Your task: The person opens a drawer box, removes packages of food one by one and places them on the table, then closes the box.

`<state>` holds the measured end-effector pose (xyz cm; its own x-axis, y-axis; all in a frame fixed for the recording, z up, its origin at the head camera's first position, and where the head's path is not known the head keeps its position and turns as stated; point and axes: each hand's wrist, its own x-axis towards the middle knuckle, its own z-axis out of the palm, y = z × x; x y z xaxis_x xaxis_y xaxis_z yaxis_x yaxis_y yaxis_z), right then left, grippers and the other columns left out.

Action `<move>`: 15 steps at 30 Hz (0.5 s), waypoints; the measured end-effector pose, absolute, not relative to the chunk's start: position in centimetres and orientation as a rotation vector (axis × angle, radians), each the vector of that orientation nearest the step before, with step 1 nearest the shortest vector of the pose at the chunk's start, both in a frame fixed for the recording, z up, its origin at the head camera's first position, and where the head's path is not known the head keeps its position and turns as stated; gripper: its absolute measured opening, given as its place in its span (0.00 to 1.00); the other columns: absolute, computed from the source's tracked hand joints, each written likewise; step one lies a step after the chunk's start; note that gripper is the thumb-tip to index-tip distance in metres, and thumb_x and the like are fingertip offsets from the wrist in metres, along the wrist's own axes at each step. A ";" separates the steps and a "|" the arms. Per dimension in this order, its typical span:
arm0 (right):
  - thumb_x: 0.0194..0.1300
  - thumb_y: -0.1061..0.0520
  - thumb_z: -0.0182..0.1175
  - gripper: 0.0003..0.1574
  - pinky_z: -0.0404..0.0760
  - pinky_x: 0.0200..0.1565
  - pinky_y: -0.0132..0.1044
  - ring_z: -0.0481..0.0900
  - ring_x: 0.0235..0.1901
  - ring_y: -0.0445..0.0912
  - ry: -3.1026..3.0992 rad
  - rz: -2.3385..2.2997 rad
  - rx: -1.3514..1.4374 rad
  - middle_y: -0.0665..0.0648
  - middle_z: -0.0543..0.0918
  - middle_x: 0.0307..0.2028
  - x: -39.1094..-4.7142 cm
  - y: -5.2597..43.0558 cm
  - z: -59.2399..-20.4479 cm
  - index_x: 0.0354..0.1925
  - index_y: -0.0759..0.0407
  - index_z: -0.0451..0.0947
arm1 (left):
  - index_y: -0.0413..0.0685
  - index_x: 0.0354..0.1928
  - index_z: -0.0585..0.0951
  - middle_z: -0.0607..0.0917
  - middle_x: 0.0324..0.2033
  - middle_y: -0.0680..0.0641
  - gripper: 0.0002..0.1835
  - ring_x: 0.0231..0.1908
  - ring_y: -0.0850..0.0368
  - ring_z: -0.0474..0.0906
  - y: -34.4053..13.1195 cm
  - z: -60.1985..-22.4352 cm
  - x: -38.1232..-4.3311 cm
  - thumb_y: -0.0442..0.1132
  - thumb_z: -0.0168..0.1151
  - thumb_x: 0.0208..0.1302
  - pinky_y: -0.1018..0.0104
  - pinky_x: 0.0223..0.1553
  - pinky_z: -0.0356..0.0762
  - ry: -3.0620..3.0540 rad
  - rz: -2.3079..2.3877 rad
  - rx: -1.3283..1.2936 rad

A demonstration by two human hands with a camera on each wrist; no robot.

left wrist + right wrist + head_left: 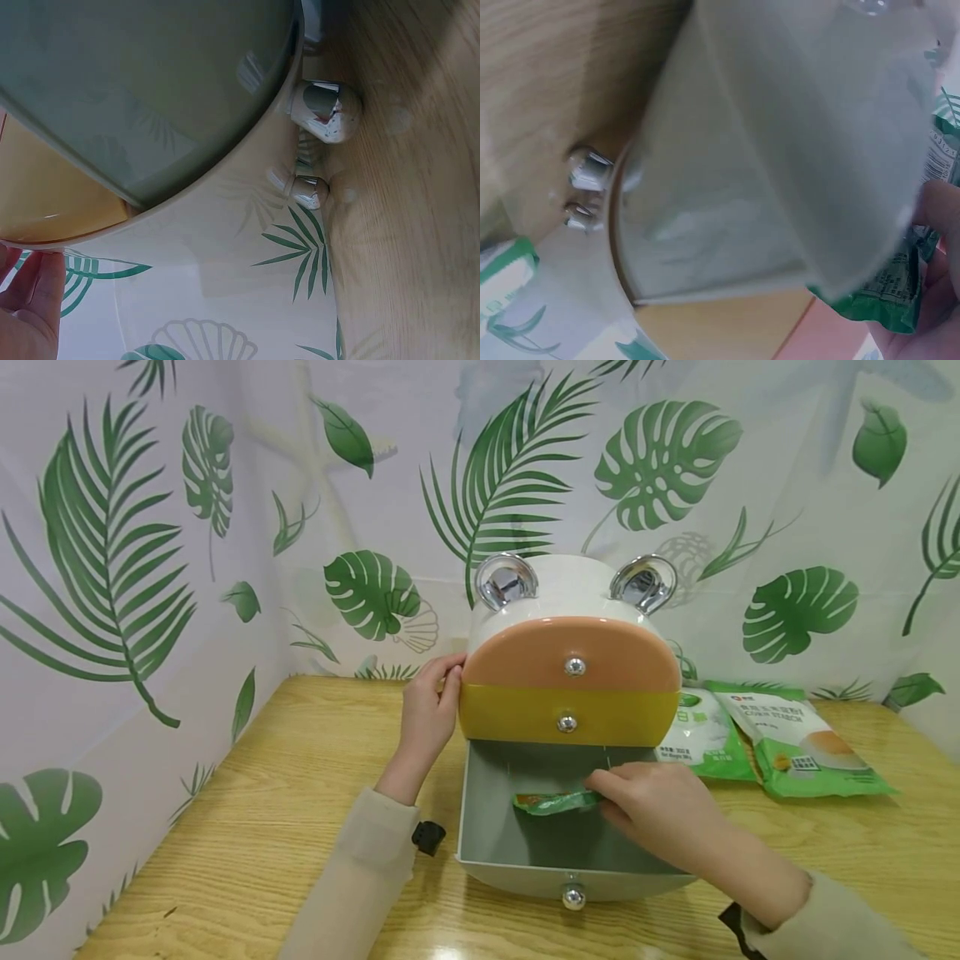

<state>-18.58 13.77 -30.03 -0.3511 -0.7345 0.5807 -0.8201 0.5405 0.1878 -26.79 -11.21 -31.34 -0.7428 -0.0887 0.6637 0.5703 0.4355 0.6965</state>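
Observation:
A small green packet [555, 802] is pinched between the thumb and fingers of my right hand [663, 806], above the pulled-out grey-green bottom drawer [480, 847]. Printed text and a barcode show on the packet [889, 292] in the right wrist view. The drawer belongs to a white rounded storage box [573, 581] with chrome ear-shaped rings on top. Its orange drawer [517, 656] and yellow drawer [510, 714] are closed. My left hand [427, 714] rests against the box's left side, fingertips [49, 262] at the edge of its body in the left wrist view.
Right of the box lie a corn starch bag [813, 739] and another green-and-white bag [701, 735], partly behind the box. The box stands on chrome feet [326, 111] on a wooden table [247, 827]. A leaf-patterned cloth [390, 518] hangs close behind.

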 end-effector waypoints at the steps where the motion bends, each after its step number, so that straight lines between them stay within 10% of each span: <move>1: 0.34 0.66 0.67 0.16 0.61 0.12 0.26 0.68 0.13 0.39 -2.143 0.184 1.251 0.45 0.74 0.16 -18.5 13.8 -29.9 0.26 0.55 0.74 | 0.34 0.44 0.78 0.79 0.41 0.40 0.12 0.42 0.51 0.75 -11.2 -31.3 -26.8 0.31 0.49 0.64 0.64 0.36 0.77 -2.055 -1.334 -0.402; 8: 0.49 0.60 0.58 0.02 0.66 0.13 0.29 0.72 0.14 0.40 -2.058 0.235 1.229 0.47 0.75 0.17 -18.2 14.6 -29.0 0.26 0.55 0.75 | 0.33 0.44 0.78 0.80 0.40 0.41 0.11 0.41 0.51 0.75 -11.2 -31.4 -26.8 0.30 0.49 0.64 0.64 0.35 0.78 -2.049 -1.339 -0.409; 15: 0.68 0.44 0.33 0.29 0.65 0.12 0.31 0.70 0.13 0.40 -2.011 0.226 1.131 0.47 0.73 0.17 -17.6 15.6 -27.8 0.25 0.55 0.74 | 0.33 0.44 0.77 0.80 0.40 0.40 0.11 0.41 0.50 0.75 -11.2 -31.3 -26.6 0.30 0.50 0.63 0.64 0.35 0.78 -2.044 -1.335 -0.423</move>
